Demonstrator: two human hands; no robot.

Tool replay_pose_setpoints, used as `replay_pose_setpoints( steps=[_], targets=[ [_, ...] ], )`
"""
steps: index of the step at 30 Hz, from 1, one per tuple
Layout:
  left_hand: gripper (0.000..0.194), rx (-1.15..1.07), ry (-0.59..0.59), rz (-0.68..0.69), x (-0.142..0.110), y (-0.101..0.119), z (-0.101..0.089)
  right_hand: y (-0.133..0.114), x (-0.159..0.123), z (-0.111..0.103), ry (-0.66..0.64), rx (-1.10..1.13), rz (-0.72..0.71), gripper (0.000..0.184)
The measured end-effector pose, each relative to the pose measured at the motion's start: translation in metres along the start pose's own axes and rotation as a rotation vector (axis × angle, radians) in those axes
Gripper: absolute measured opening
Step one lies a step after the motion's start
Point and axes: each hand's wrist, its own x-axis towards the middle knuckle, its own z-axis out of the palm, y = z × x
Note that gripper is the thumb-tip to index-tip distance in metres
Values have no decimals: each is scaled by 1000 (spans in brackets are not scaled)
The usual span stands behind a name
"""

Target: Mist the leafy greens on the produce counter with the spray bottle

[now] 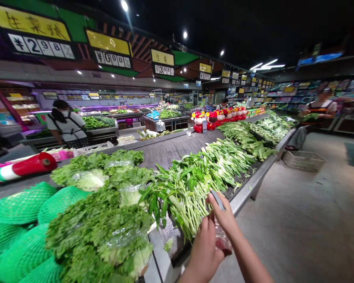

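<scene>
My right hand (224,214) is closed at the lower middle, with a slim grey strip-like thing (217,199) between its thumb and fingers. My left hand (205,245) is just below and beside it, fingers curled round something in clear plastic (222,236), mostly hidden by the hands. Both hands are over the front edge of a vegetable stand. Beyond the fingers lies a heap of water spinach (191,196), stems toward me. Leafy lettuces (106,220), some with plastic film round their bases, are piled to the left.
Green netting sleeves (20,236) lie at the far left, near a red, white and green roll (23,169). More greens (242,135) stretch along the stand. A crate (303,160) sits on the floor at right. One person (66,122) stands left, another (318,108) right.
</scene>
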Motion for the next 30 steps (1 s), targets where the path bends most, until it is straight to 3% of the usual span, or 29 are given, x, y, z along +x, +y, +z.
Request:
replay_pose_setpoints(
  steps=[10, 30],
  targets=[
    [83, 18, 23, 46, 48, 21, 28, 8, 36, -41, 68, -17, -5, 37],
    [70, 55, -161, -26, 97, 63, 97, 79, 64, -123, 60, 9, 113, 39]
  ],
)
